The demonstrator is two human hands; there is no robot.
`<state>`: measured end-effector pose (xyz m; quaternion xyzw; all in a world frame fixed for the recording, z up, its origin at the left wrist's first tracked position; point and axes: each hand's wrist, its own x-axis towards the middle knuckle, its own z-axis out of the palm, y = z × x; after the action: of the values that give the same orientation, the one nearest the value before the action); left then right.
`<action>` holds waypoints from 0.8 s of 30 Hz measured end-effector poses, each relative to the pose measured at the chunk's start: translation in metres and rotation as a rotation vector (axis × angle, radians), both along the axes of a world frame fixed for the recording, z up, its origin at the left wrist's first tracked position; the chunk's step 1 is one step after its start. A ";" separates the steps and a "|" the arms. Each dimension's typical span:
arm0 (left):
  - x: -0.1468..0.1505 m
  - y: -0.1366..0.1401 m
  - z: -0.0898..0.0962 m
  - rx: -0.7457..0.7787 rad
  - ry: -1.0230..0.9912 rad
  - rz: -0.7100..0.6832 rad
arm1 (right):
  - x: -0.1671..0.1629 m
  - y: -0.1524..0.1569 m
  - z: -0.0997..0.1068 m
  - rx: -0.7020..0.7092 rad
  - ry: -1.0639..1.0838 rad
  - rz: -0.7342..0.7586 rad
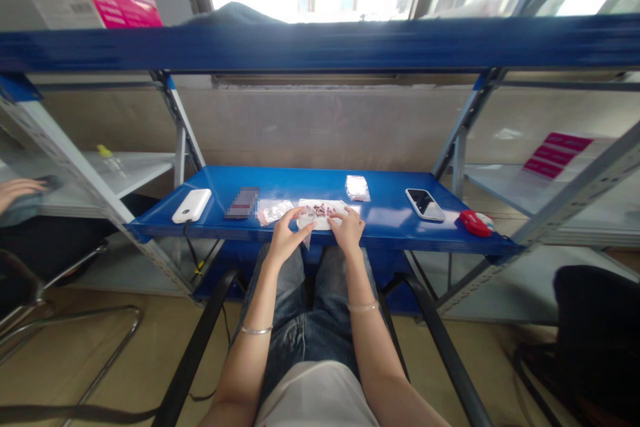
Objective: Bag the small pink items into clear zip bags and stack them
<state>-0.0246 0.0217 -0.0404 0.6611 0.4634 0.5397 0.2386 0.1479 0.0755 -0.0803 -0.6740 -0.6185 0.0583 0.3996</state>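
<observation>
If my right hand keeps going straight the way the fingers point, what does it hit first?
Your right hand points away from you and slightly left, at the white tray of small reddish pieces it already touches. Those pieces would likely come first; past them lies bare blue shelf. Depth is hard to judge.

The person wears faded blue denim jeans and a pale, whitish top that shows at the six o'clock edge of the view. Both forearms are bare, with no sleeves in sight. A thin silver bangle circles the left wrist, and a slim pale bracelet circles the right.
</observation>
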 end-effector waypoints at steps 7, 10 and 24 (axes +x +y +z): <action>0.000 0.001 -0.001 0.002 0.008 0.000 | 0.003 -0.001 -0.001 0.013 0.051 0.011; -0.001 0.001 -0.001 -0.004 0.008 -0.003 | 0.005 -0.001 0.000 0.041 0.106 0.025; 0.007 -0.001 0.002 -0.026 0.014 -0.054 | -0.015 -0.025 0.051 0.262 0.403 0.458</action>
<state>-0.0178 0.0207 -0.0386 0.6741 0.4539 0.5223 0.2583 0.1326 0.0505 -0.0292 -0.4353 -0.6646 0.1989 0.5739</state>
